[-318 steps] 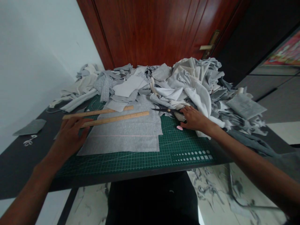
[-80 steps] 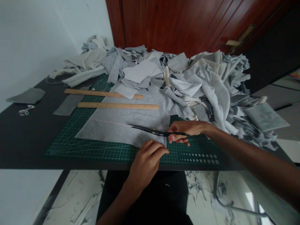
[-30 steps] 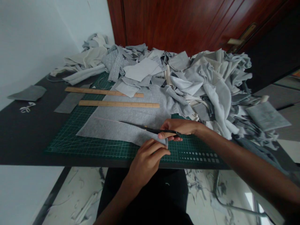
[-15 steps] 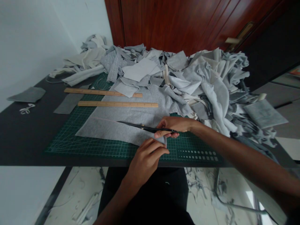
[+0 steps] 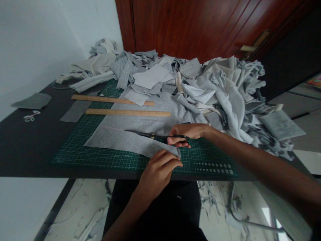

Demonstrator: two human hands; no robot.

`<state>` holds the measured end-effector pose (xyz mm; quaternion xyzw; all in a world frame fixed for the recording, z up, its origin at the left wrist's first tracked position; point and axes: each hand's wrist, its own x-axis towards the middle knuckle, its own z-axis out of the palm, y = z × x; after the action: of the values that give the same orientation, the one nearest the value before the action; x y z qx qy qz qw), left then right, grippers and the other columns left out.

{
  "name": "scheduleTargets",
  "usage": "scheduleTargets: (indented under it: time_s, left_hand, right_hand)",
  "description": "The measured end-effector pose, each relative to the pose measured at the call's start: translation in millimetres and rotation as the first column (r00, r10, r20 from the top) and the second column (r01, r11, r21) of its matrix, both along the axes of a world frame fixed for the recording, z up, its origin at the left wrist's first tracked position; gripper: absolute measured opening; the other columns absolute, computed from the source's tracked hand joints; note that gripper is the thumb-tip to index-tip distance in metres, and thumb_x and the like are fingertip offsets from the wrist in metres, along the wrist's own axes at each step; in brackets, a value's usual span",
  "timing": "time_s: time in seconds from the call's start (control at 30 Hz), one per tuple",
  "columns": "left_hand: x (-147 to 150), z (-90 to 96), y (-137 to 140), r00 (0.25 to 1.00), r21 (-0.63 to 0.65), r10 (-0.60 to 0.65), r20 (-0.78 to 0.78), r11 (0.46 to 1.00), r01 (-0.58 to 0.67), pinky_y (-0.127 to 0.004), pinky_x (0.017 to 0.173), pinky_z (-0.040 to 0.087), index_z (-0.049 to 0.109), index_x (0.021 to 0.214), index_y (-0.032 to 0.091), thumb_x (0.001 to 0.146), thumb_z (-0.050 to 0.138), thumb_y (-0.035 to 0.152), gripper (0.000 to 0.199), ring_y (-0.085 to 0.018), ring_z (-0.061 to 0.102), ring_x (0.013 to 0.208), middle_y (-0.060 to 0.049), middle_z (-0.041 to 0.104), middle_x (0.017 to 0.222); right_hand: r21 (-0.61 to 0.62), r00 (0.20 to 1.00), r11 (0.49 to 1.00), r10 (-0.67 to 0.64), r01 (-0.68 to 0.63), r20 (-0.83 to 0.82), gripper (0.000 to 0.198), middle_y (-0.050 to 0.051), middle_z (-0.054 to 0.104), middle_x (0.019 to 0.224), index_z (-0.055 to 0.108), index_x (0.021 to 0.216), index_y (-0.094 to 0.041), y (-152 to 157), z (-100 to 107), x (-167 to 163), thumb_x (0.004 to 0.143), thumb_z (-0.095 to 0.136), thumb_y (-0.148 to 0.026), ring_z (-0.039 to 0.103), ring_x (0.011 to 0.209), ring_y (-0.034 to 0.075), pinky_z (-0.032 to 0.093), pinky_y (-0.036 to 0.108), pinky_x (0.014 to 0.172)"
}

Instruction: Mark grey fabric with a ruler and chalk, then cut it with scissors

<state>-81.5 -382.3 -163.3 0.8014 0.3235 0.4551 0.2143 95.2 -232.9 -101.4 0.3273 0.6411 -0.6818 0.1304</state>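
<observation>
My right hand [image 5: 179,135] grips a pair of black scissors [image 5: 156,136], fingers through the handles. The blades point left and lie in a cut through a piece of light grey fabric [image 5: 150,123]. A faint pinkish line runs left from the blade tips across the cloth. On the near side, a long strip [image 5: 120,140] is parted from the main piece at the right and still joined at the left. My left hand [image 5: 159,169] is closed on the near edge of this strip, close to its right end; its fingertips are partly hidden.
Two wooden rulers [image 5: 127,113] lie across the fabric and the green cutting mat [image 5: 75,147]. Heaped grey and white cloth scraps [image 5: 213,80] fill the back and right of the dark table [image 5: 22,147]. A small grey piece [image 5: 32,101] and white cord [image 5: 32,115] lie left.
The scissors have moved slightly left along the fabric. The gap between the strip and the main piece is wider at the right. My left hand keeps hold of the strip.
</observation>
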Motion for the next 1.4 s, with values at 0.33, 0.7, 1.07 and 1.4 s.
scheduleTargets:
  time_s: [0.33,0.7,1.07,1.4]
  left_hand:
    - [-2.5,1.5,-0.5,0.999,-0.004,-0.026,0.033,1.0,0.026,-0.035,0.094,0.055,0.071,0.1,0.019,0.099,0.056,-0.001,0.025,-0.019,0.065,0.104,-0.002,0.074,0.104]
    - [-5.8,3.7,-2.5,0.993,0.016,-0.113,0.027,0.994,0.112,-0.033,0.091,0.055,0.071,0.101,0.019,0.104,0.054,0.007,0.021,-0.018,0.064,0.1,-0.002,0.075,0.103]
    - [-7.0,1.7,-2.3,0.991,0.021,-0.127,0.03,0.992,0.127,-0.033,0.092,0.053,0.071,0.1,0.017,0.104,0.055,0.007,0.019,-0.019,0.062,0.101,-0.002,0.074,0.103]
    - [-8.6,2.1,-4.4,0.985,0.026,-0.134,0.112,0.991,0.132,-0.03,0.089,0.054,0.072,0.099,0.017,0.1,0.058,0.003,0.019,-0.018,0.063,0.097,-0.003,0.074,0.102]
  right_hand:
    - [-0.009,1.0,1.0,0.002,-0.002,-0.017,0.068,-0.006,0.048,0.052,0.055,0.065,-0.016,3.7,2.4,-21.5,0.076,0.075,-0.079,0.04,0.043,0.004,0.04,0.016,0.039]
    - [-0.061,0.999,0.997,0.048,-0.05,-0.024,0.071,-0.005,0.051,0.064,0.065,0.086,-0.01,10.6,7.8,-21.2,0.082,0.069,-0.08,0.04,0.048,0.003,0.044,0.017,0.046]
    - [-0.059,0.999,0.997,0.043,-0.044,-0.011,0.076,-0.006,0.049,0.062,0.066,0.088,-0.01,15.2,6.1,-30.1,0.074,0.071,-0.085,0.04,0.046,0.004,0.036,0.016,0.04]
    - [-0.09,0.991,0.987,0.13,-0.13,-0.01,0.085,0.002,0.058,0.079,0.068,0.1,-0.009,23.0,15.3,-26.7,0.076,0.064,-0.09,0.055,0.064,0.01,0.054,0.023,0.056]
